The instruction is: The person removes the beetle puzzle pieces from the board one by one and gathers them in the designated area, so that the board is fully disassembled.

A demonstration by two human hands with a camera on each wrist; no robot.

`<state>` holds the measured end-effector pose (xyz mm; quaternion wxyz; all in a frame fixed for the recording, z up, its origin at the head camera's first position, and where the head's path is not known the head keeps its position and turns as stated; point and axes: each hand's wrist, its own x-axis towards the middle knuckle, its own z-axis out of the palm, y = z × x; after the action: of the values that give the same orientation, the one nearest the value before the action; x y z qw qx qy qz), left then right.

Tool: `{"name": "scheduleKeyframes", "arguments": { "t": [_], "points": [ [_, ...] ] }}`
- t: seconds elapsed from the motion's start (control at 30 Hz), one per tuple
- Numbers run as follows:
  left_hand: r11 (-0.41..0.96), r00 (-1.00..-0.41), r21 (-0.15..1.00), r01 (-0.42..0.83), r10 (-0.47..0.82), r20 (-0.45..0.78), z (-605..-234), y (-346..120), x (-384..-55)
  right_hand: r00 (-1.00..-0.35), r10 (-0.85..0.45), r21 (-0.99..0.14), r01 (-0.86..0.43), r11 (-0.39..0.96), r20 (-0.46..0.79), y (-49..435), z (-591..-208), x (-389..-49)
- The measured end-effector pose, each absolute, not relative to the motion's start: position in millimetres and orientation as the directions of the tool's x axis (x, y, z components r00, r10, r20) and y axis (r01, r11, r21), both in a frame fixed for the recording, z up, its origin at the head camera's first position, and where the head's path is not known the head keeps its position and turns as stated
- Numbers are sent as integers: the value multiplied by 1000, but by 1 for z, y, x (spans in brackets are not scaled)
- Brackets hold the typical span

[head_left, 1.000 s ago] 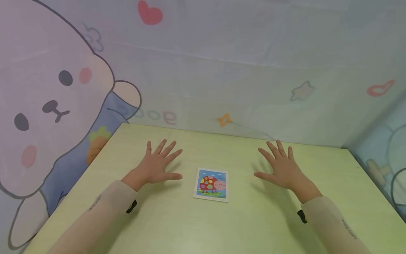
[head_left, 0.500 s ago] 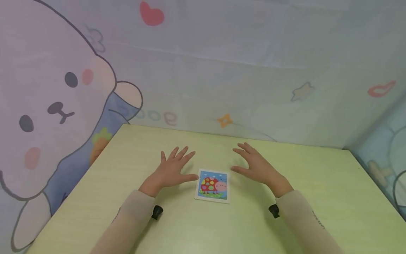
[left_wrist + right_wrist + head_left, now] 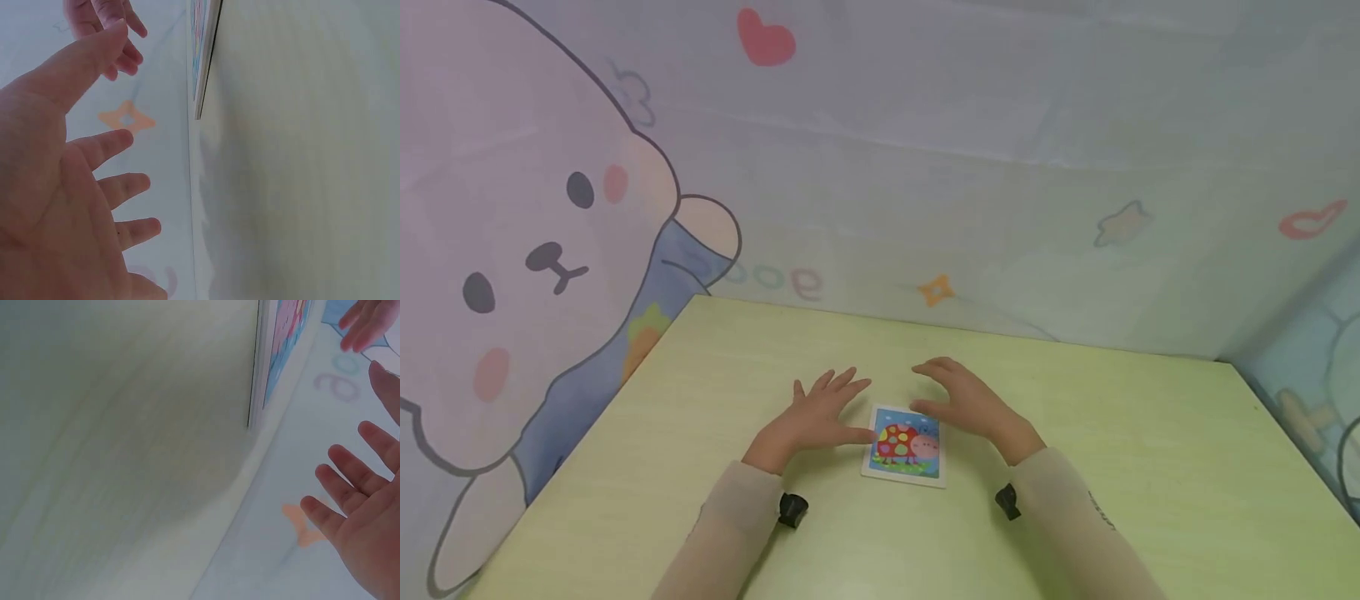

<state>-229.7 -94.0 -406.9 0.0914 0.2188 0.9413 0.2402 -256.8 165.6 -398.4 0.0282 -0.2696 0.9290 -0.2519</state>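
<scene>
A small square picture board (image 3: 908, 446) with a white border and a red spotted ladybug on blue lies flat in the middle of the table. Its edge looks thin and layered in the right wrist view (image 3: 262, 369). My left hand (image 3: 812, 421) hovers at its left side, fingers spread, the thumb at the board's left edge as seen from above. On the other side, my right hand (image 3: 966, 404) hangs over the upper right corner with fingers loosely bent. Both wrist views show a gap between the palms and the board. Neither hand holds anything.
The pale yellow-green table (image 3: 1120, 433) ends at a cloth backdrop (image 3: 1000, 167) printed with a large bear, hearts and stars. Another printed cloth hangs at the right. A dark cable-like curve (image 3: 1343, 467) shows at the right edge.
Both hands have moved inward from either side, closing in on the picture board. The right hand's spread fingers have drawn closer together. The board still lies on the table.
</scene>
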Motion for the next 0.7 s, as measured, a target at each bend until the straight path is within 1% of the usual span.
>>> {"name": "scheduleKeyframes", "arguments": {
  "t": [0.23,0.4,0.7],
  "points": [
    [798,-874,507,326,459,-160,-412,-89,-231,-822,-566,-493,-516,700,57,147,-400,-257],
    [811,-868,510,287,445,-219,-414,-86,-232,-815,-578,-501,-512,698,27,136,-403,-258],
    [836,-867,465,290,435,-242,-416,-82,-229,-809,-585,-559,-458,691,-60,125,-409,-262]
  ]
}}
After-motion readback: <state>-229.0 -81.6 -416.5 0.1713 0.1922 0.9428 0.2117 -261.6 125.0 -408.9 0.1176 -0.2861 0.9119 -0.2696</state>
